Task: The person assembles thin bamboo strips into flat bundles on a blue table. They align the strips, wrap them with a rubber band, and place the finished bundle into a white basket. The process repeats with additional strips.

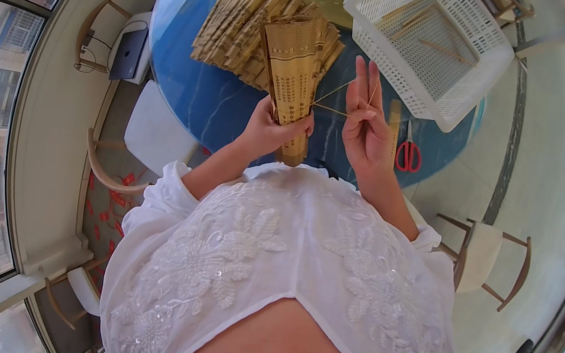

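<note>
My left hand [278, 126] is closed around the lower end of a long bundle of tan printed paper [294, 65], thumb on top. The bundle stands tilted over the table, wider at its far end. From its right side a thin yellowish rubber band [330, 108] stretches across to my right hand [368, 120]. The band loops about the fingers there; index and middle finger point up together, while the thumb is bent in against the curled ones. Behind the bundle lies a pile of similar tan printed paper bundles [237, 28], overlapping in rows.
A white plastic basket [454, 105] with a few thin tan strips inside stands at the far right of the blue round table [172, 74]. Scissors with red handles [408, 156] and a tan strip [392, 132] lie right of my right hand. Chairs [483, 261] flank the table.
</note>
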`<state>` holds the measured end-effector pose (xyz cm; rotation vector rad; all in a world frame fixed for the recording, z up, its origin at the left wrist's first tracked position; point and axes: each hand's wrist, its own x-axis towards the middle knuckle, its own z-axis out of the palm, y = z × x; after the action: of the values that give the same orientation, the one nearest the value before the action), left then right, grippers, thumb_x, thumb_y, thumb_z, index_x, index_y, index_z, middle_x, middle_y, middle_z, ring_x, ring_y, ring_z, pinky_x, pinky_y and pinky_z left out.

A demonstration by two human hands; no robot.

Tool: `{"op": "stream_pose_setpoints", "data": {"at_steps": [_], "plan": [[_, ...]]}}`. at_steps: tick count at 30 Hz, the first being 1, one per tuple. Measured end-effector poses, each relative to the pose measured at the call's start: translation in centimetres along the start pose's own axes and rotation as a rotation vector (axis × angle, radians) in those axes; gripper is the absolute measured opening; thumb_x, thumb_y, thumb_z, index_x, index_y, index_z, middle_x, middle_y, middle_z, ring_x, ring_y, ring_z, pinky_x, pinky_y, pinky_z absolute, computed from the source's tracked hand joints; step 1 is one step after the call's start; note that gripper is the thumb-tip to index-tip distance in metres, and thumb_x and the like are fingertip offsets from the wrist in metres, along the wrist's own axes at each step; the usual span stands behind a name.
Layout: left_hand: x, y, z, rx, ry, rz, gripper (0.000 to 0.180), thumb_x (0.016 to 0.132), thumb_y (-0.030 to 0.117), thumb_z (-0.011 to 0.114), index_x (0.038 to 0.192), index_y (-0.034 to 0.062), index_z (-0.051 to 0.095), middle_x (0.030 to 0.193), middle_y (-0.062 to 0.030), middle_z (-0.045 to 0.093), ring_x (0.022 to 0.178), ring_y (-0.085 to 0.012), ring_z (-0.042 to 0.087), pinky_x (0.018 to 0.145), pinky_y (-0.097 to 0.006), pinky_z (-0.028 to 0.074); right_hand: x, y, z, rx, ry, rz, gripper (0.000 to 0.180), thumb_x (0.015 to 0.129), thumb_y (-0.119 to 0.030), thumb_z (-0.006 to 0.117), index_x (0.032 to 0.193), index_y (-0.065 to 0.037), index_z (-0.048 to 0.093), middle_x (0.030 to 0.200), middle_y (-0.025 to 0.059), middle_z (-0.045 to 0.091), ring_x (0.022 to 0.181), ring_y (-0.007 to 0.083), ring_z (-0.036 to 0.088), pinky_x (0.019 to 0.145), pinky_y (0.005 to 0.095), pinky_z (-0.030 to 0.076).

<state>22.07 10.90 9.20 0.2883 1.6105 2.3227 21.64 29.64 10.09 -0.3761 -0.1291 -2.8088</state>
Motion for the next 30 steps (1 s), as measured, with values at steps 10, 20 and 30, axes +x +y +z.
{"op": "stream_pose_setpoints", "data": {"at_steps": [10, 20, 30], "plan": [[-0.3, 1.1, -0.4, 0.476, -0.035, 0.039, 0.034, 0.078, 0.006, 0.069, 0.107, 0.0038, 0.053, 0.087, -0.0028, 0.062, 0.076, -0.0088, 0.058, 0.068, -0.024, 0.048, 0.1, -0.5, 3.5, -1.200, -0.096, -0.097, 0.099, 0.070, -0.023, 0.079, 0.145, -0.002, 0.017, 0.152, 0.0119, 0.016, 0.135, 0.0284, 0.030, 0.110, 0.0406, 0.028], [0.5, 2.9, -1.8, 0.854, -0.219, 0.146, 0.041, 0.071, 0.005, 0.072, 0.109, 0.0067, 0.055, 0.091, -0.0074, 0.064, 0.082, -0.0203, 0.061, 0.073, -0.029, 0.048, -0.5, -1.1, 8.0, -1.823, -0.140, -0.187, 0.098, 0.055, -0.023, 0.088, 0.136, 0.001, 0.039, 0.134, 0.0140, 0.049, 0.118, 0.0236, 0.053, 0.096, 0.0357, 0.046], [0.9, 4.0, -2.4, 1.517, -0.323, 0.361, 0.042, 0.067, 0.014, 0.074, 0.105, 0.0085, 0.056, 0.092, -0.0080, 0.060, 0.087, -0.0270, 0.060, 0.075, -0.037, 0.047, 0.0, -0.7, 7.5, -2.480, -0.351, -0.072, 0.076, 0.064, -0.044, 0.079, 0.122, -0.003, 0.055, 0.115, 0.0139, 0.061, 0.100, 0.0254, 0.062, 0.081, 0.0329, 0.050]]}}
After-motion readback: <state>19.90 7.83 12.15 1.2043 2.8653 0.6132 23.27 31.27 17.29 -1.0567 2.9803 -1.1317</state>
